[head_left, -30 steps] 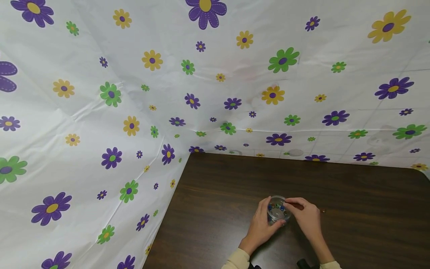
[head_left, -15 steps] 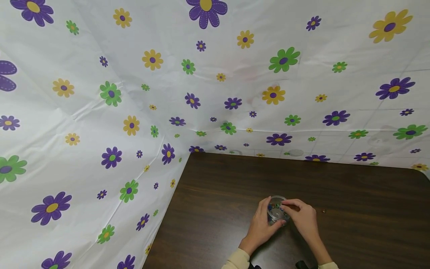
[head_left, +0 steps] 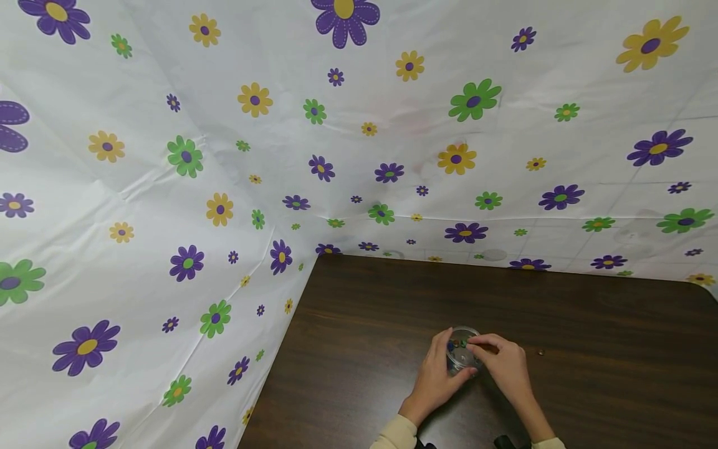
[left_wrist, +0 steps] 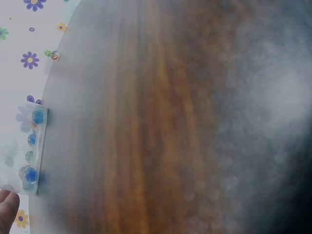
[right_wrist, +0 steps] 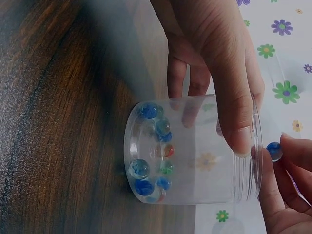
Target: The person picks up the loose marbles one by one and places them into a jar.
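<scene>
A clear plastic jar (head_left: 463, 357) stands on the table with several glass marbles lying round its bottom, blue, green and red among them; a blue marble (right_wrist: 144, 187) shows through its wall in the right wrist view. My left hand (head_left: 435, 375) grips the jar round its side, thumb near the rim. At the jar's open mouth, my right hand (head_left: 507, 365) pinches a blue marble (right_wrist: 274, 151) between thumb and finger. In the left wrist view the jar (left_wrist: 35, 161) appears only at the left edge.
One loose marble (head_left: 541, 353) lies on the dark wooden table (head_left: 364, 324), right of my right hand. A white flower-print sheet (head_left: 359, 149) hangs behind the table and along its left side.
My right hand has shifted slightly left, further over the jar's mouth. The left hand and the jar have stayed in place, as has the loose marble.
</scene>
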Demonstrator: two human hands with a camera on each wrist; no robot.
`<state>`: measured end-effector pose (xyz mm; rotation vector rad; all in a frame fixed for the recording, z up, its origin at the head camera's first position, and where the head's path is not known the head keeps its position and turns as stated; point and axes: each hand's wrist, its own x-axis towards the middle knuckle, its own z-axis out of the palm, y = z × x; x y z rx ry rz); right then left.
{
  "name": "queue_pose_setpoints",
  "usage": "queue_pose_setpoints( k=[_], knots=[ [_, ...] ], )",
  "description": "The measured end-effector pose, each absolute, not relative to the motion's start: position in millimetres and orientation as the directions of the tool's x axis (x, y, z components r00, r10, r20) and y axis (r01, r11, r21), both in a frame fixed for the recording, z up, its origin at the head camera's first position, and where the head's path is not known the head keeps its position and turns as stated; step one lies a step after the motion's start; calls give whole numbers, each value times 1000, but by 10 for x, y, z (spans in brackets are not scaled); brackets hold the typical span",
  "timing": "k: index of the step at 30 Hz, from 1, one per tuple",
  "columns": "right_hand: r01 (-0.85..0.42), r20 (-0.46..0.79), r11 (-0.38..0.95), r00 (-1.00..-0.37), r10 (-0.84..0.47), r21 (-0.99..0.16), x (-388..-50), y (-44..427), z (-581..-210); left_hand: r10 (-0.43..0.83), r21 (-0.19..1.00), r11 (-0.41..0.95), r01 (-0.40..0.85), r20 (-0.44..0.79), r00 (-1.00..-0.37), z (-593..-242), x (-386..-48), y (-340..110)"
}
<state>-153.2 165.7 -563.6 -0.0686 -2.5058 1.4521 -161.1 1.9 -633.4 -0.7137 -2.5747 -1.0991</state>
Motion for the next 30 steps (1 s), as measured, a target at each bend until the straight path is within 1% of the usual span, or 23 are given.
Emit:
queue_pose_setpoints(
  k=[12,21,30],
  knots=[
    [-48,138,498,-980,144,-866,-1532,1666,-5606,334,607,593,529,411,-848,-6341,-1611,20],
    [-89,175,496,-976,130,-864,-1527,1667,-5619,337,595,587,548,436,-835,-6360,-1616,21],
    [-98,192,494,-971,144,-864,-1526,1671,-5616,336,591,589,551,441,-832,-6382,-1621,25]
  ],
)
